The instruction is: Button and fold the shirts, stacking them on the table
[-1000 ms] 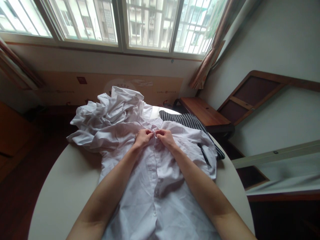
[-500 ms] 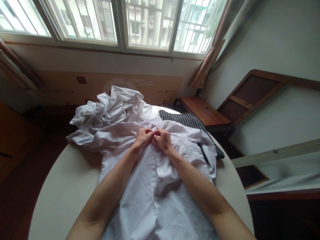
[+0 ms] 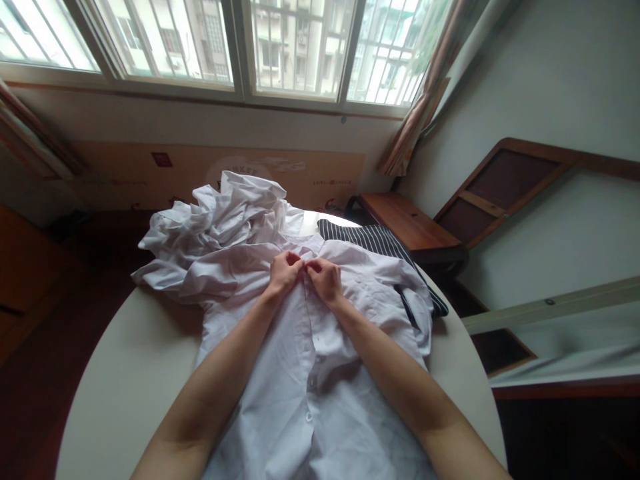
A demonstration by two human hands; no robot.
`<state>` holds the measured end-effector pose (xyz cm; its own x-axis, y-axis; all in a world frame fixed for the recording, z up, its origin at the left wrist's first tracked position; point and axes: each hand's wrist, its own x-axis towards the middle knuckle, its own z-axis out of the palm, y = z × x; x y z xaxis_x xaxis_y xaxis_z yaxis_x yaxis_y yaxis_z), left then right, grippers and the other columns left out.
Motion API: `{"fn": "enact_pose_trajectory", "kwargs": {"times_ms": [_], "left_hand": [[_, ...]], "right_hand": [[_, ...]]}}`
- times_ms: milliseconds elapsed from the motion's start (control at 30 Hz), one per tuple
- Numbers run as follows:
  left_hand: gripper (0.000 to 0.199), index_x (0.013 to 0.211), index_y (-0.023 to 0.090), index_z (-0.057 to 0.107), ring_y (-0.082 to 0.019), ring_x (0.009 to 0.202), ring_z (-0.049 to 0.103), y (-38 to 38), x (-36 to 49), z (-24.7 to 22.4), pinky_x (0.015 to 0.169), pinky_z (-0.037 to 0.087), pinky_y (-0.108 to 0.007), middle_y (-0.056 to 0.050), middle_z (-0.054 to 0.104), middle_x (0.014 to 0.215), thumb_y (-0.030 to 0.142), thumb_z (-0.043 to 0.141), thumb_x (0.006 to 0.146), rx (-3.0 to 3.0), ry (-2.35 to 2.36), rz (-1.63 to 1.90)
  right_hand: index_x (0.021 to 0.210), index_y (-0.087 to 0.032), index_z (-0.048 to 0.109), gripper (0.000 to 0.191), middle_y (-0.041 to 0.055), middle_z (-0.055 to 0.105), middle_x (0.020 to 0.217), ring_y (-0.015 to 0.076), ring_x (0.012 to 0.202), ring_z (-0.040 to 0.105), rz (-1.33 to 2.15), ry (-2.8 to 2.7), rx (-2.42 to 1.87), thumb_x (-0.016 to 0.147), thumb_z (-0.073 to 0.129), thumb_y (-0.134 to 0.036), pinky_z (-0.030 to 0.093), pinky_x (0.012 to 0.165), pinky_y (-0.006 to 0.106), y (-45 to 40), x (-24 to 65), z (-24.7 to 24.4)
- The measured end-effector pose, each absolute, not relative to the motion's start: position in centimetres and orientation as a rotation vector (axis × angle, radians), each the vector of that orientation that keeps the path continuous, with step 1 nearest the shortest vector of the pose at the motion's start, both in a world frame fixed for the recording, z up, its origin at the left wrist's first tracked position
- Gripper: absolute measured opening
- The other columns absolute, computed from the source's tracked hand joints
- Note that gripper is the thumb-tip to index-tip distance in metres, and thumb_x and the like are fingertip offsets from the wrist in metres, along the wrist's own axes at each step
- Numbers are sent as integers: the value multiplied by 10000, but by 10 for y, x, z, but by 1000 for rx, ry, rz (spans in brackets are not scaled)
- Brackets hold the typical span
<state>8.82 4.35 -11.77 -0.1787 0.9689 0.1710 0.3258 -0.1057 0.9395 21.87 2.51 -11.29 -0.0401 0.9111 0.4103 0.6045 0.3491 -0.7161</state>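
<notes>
A white button-up shirt [image 3: 270,393] lies spread front side up, its collar end away from me. My left hand [image 3: 286,272] pinches the front placket just below the collar. Right beside it, my right hand [image 3: 325,277] is closed on the other edge of the placket, and the fingertips of both hands nearly meet. Whatever button sits between them is hidden by the fingers. Lower down the front the two edges lie apart, with a few small buttons showing.
The shirt rests on a round white table [image 3: 115,373]. Crumpled white clothing [image 3: 220,213] is heaped at the back left. A black-and-white striped cloth [image 3: 370,235] lies at the back right, partly under the sleeve. Beyond stand a wooden bench [image 3: 405,223] and barred windows [image 3: 295,53].
Both hands stay at the same spot on the placket, with only slight finger movement. The shirt and the other clothes lie as before.
</notes>
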Motion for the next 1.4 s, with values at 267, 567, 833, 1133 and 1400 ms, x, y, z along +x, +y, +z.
{"fn": "enact_pose_trajectory", "kwargs": {"times_ms": [267,567,833,1133,1400], "left_hand": [[111,779,146,618,-133,661,621,40,90,-115,626,463,-217,-25,666,724,174,637,673,1469,1484,1317],[68,849,185,610,-165,773,611,28,92,-110,742,438,-252,-39,666,815,179,559,803,1961,1661,1128],[216,1008,161,636,-262,995,571,15,83,-109,891,401,-356,-114,670,1015,251,489,877,2159,1899,977],[609,1393,147,405,-261,1383,277,-46,58,-117,1129,144,-430,-128,368,1470,496,408,895,2591,1391,375],[920,1475,159,231,-296,1426,121,-44,42,-114,1129,20,-488,-133,189,1539,724,417,773,2620,1324,133]], "right_hand": [[780,-189,701,156,58,715,768,198,700,639,563,-1650,-1368,775,608,-314,461,695,294,27,218,-112],[726,-168,613,187,6,646,679,146,633,578,884,-1637,-1284,782,530,-326,450,618,250,44,227,-120],[977,-152,617,186,89,677,954,182,850,626,592,-1832,-1481,825,513,-172,466,816,311,40,228,-107],[1416,-112,370,665,179,350,1469,293,1382,268,233,-2579,-1207,876,492,-480,201,1126,464,-78,265,-111],[1387,-123,414,609,142,386,1457,252,1365,310,330,-2682,-1222,893,462,-476,189,1125,419,-98,287,-99]]}}
